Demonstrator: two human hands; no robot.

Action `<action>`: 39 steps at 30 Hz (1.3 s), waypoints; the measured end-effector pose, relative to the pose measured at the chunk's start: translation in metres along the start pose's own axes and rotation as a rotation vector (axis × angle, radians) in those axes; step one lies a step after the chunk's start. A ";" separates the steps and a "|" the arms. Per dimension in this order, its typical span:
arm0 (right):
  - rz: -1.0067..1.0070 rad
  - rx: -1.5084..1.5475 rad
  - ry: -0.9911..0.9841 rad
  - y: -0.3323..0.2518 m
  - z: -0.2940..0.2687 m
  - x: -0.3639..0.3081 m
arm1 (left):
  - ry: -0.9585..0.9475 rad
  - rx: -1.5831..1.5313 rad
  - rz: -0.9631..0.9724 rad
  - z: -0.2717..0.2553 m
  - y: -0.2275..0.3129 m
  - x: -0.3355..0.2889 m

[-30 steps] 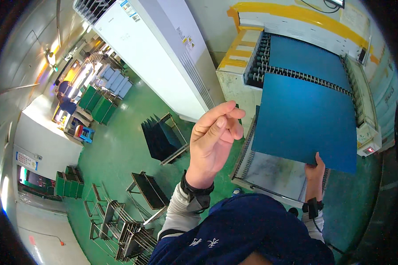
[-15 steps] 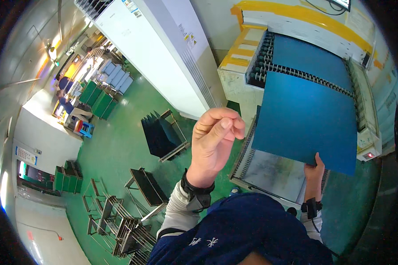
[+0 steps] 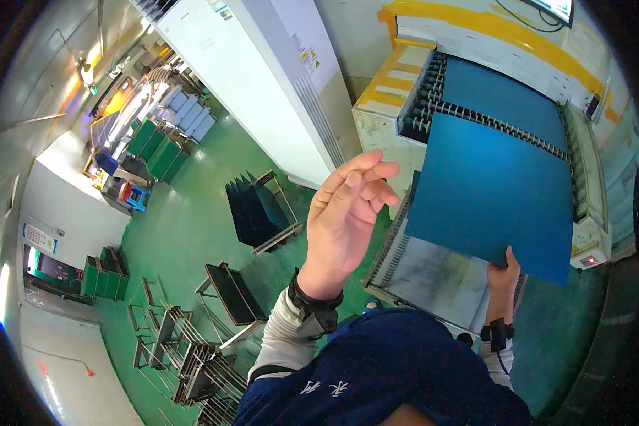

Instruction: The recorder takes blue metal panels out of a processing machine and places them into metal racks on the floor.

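Note:
A large flat blue sheet (image 3: 495, 192) lies tilted at the mouth of a roller conveyor machine (image 3: 390, 99), its far edge by a row of dark rollers (image 3: 504, 124). My right hand (image 3: 504, 275) grips its near edge, thumb on top and fingers hidden beneath. Beyond the rollers, a second blue sheet (image 3: 500, 86) rests inside the machine. Raised left of the first sheet, my left hand (image 3: 344, 216) holds nothing visible; its fingers are loosely bent and partly apart, the thumb close to the index finger. Both wrists wear black straps.
Below the sheet stands a metal-framed rack with a pale panel (image 3: 440, 275). A tall white cabinet (image 3: 255, 78) rises at the upper left. On the green floor stand a rack of dark panels (image 3: 255, 213), another dark panel on a stand (image 3: 236, 292) and several metal frames (image 3: 184, 355).
My left hand's fingers have loosened and spread from a closer pinch, and the hand has risen slightly. My right hand still holds the blue sheet, which has barely moved.

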State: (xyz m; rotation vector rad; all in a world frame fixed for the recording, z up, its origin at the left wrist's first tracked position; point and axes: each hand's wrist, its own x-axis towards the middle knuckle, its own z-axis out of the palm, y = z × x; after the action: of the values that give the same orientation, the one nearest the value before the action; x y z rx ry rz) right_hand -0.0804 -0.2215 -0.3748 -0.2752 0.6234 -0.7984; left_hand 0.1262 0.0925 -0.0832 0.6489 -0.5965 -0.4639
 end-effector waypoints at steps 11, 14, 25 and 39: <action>0.057 0.016 -0.019 -0.003 0.004 0.004 | -0.036 0.023 -0.007 -0.001 -0.005 0.005; 0.042 -0.002 -0.035 -0.002 0.010 0.001 | -0.032 0.012 -0.018 -0.002 -0.006 0.006; 0.018 0.023 0.075 -0.003 0.020 0.005 | -0.009 -0.191 -0.064 0.002 -0.001 0.007; 0.043 -0.041 0.085 -0.006 0.028 0.010 | -0.053 -0.403 -0.074 -0.003 0.008 0.000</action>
State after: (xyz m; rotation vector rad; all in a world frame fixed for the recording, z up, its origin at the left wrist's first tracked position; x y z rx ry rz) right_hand -0.0611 -0.2327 -0.3541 -0.2650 0.7239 -0.7596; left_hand 0.1298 0.0987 -0.0796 0.2757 -0.5107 -0.6517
